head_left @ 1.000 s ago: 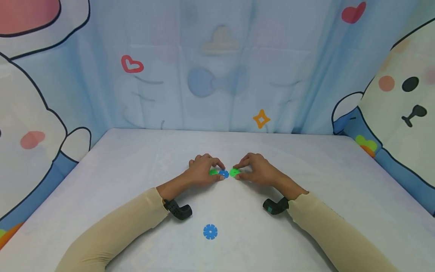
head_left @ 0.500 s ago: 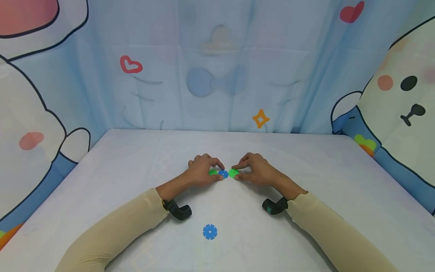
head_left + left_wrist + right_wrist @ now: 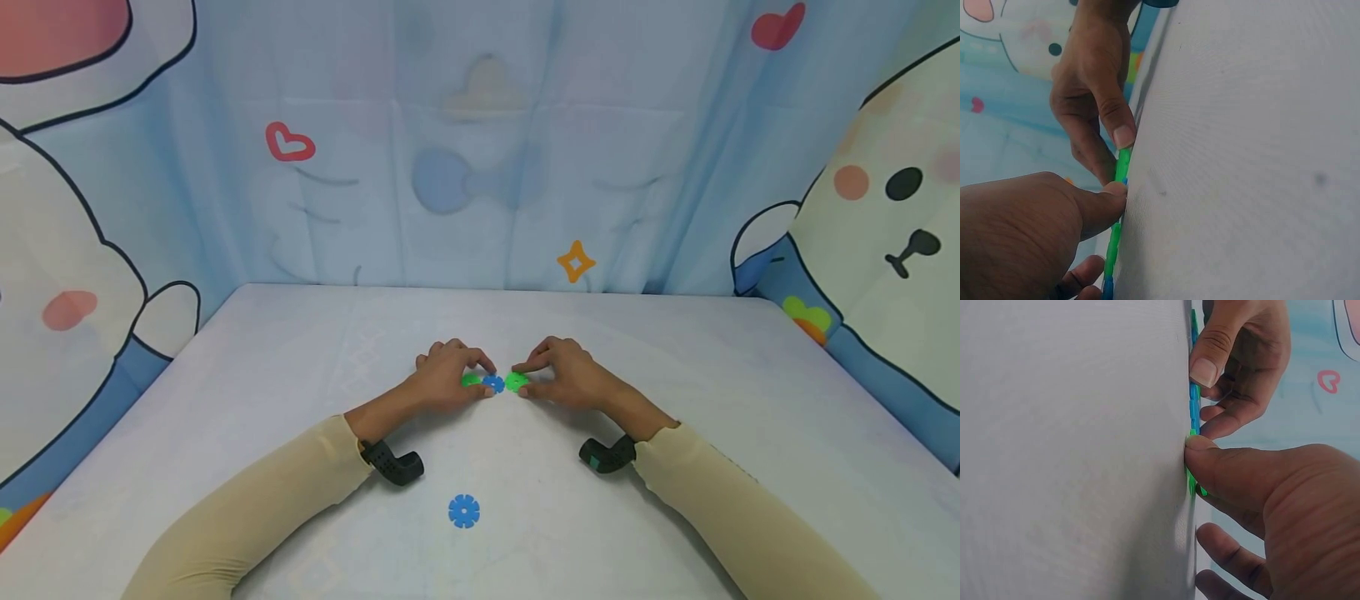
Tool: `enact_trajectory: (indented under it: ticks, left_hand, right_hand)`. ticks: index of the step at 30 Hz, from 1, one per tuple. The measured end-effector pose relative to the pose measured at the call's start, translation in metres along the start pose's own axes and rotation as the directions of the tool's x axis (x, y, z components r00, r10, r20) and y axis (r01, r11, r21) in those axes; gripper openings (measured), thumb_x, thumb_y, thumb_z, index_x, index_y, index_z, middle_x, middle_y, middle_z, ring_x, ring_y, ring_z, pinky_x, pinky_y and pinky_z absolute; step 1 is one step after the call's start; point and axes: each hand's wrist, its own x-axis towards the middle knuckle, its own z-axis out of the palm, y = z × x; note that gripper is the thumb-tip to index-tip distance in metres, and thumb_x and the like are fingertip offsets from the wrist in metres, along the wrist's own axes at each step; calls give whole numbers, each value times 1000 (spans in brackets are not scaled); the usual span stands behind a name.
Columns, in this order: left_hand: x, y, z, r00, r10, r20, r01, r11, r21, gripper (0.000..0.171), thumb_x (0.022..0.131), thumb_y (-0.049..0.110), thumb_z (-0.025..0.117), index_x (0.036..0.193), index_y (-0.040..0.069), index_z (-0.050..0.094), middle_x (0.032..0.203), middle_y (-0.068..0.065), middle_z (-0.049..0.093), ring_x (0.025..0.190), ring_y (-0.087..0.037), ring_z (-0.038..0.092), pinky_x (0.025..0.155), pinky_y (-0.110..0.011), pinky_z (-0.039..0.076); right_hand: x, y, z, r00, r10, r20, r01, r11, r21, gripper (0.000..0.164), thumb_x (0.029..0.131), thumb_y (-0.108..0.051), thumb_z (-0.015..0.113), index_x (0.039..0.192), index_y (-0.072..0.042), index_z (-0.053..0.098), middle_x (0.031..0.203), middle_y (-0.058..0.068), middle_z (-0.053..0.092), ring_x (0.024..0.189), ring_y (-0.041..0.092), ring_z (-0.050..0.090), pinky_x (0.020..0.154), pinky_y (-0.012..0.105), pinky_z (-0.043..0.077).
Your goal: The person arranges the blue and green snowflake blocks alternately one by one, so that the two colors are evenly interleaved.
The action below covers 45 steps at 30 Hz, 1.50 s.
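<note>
My left hand (image 3: 446, 377) pinches a blue notched plastic disc (image 3: 493, 384) between thumb and forefinger. Beside that disc, partly covered by the same hand, is a green disc (image 3: 470, 380). A further bit of blue (image 3: 1108, 289) shows past the green in the left wrist view, mostly hidden by the hand. From the other side, my right hand (image 3: 572, 377) holds a green notched disc (image 3: 516, 382) by its edges with thumb and forefinger. Its edge meets the blue disc's edge; whether the slots interlock, I cannot tell. All these pieces lie in a row along the tabletop.
A single blue notched disc (image 3: 464, 511) lies flat on the white table (image 3: 360, 550), nearer to me than the hands. Behind the table's far edge hangs a light blue printed curtain (image 3: 480, 208). Each wrist wears a black camera mount (image 3: 393, 463).
The right hand has brought its green disc very slightly left, closing the small gap to the blue disc. The left hand holds almost still, and the loose blue disc stays put.
</note>
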Motion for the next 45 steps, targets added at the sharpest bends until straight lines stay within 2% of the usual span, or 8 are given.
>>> enact_trajectory:
  ticks: [8, 19, 29, 35, 45]
  left_hand:
    - [0, -1, 0, 1000, 18, -10, -18, 1000, -13, 28, 91, 37, 68, 118, 27, 69, 118, -8, 58, 115, -29, 48, 91, -51, 36]
    - [0, -1, 1, 1000, 17, -8, -17, 1000, -9, 29, 92, 37, 68, 118, 27, 69, 119, -8, 59, 117, -30, 48, 93, -53, 36]
    - [1, -2, 1, 1000, 18, -4, -18, 1000, -16, 29, 91, 37, 68, 118, 26, 69, 119, -8, 59, 117, -30, 48, 93, -54, 37]
    - [0, -2, 1, 1000, 25, -8, -26, 1000, -18, 29, 91, 36, 68, 118, 25, 69, 119, -9, 59, 118, -30, 48, 93, -55, 37]
    - [0, -2, 0, 1000, 26, -8, -26, 1000, -13, 29, 91, 37, 68, 118, 26, 69, 118, -8, 59, 116, -29, 48, 92, -53, 37]
  right_hand:
    - [0, 1, 1, 1000, 0, -3, 0, 1000, -18, 40, 85, -33, 77, 120, -14, 73, 113, 9, 60, 109, 28, 54, 86, 43, 45]
    - [-1, 1, 1, 1000, -5, -17, 5, 1000, -9, 40, 84, -32, 78, 120, -15, 73, 114, 10, 60, 111, 29, 54, 89, 46, 45]
    - [-1, 1, 1, 999, -17, -27, 16, 1000, -25, 35, 84, -33, 77, 115, -18, 75, 114, 9, 64, 112, 29, 55, 94, 52, 44]
    - [0, 4, 2, 998, -40, -47, 40, 999, -5, 27, 84, -27, 77, 109, -19, 77, 111, 6, 66, 111, 27, 56, 94, 52, 43]
    - [0, 5, 2, 997, -52, -54, 52, 999, 6, 25, 83, -25, 78, 108, -18, 77, 110, 6, 66, 111, 28, 57, 95, 53, 43]
